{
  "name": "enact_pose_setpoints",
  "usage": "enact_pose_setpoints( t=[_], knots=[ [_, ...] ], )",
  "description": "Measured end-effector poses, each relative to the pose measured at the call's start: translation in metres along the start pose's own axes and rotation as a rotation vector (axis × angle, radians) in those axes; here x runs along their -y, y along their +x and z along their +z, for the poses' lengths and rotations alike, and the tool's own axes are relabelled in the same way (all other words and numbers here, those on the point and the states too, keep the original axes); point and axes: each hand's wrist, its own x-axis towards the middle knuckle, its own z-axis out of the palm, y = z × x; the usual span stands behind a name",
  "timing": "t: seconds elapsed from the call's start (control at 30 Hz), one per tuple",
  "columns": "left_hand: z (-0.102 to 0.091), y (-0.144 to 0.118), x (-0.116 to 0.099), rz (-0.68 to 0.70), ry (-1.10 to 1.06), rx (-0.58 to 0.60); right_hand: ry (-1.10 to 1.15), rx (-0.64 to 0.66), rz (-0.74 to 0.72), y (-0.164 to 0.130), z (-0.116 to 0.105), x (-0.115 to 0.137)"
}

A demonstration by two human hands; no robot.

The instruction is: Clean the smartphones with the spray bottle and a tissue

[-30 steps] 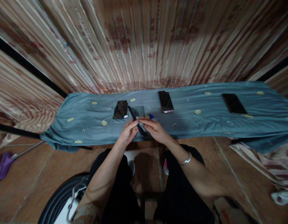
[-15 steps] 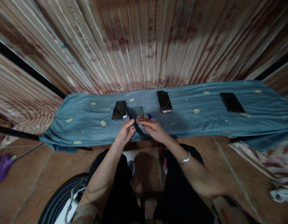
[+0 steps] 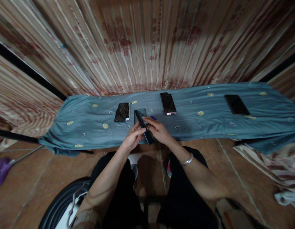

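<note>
My left hand (image 3: 133, 138) grips a dark smartphone (image 3: 144, 129) by its near edge, thumb across it. The phone is tilted on edge above the cloth, one face turned to the right. My right hand (image 3: 160, 130) lies against that face with its fingers together. Something small and pale shows at its fingertips, too hidden to make out. Beneath the held phone another flat dark phone-like thing (image 3: 140, 112) lies partly covered. A small blue object (image 3: 153, 118) peeks out behind my right fingers.
A teal cloth (image 3: 190, 125) with yellow prints covers the long narrow table. Two overlapping phones (image 3: 122, 112) lie to the left, a phone stack (image 3: 168, 103) right of centre, and a black phone (image 3: 237, 105) far right. A striped curtain (image 3: 147, 44) hangs behind.
Both hands have moved slightly right and nearer to me with the phone. The right fingers now lie higher on its face, and more of the phone-like thing beneath shows.
</note>
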Motion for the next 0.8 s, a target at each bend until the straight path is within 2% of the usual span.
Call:
enact_pose_setpoints(
  t=[0.4, 0.8],
  knots=[
    [0.009, -0.005, 0.005, -0.012, -0.009, 0.020, 0.079, -0.046, 0.047, 0.008, -0.005, -0.007],
    [-0.005, 0.003, -0.011, 0.020, -0.103, -0.083, 0.042, 0.077, 0.041, 0.000, -0.004, 0.005]
  ],
)
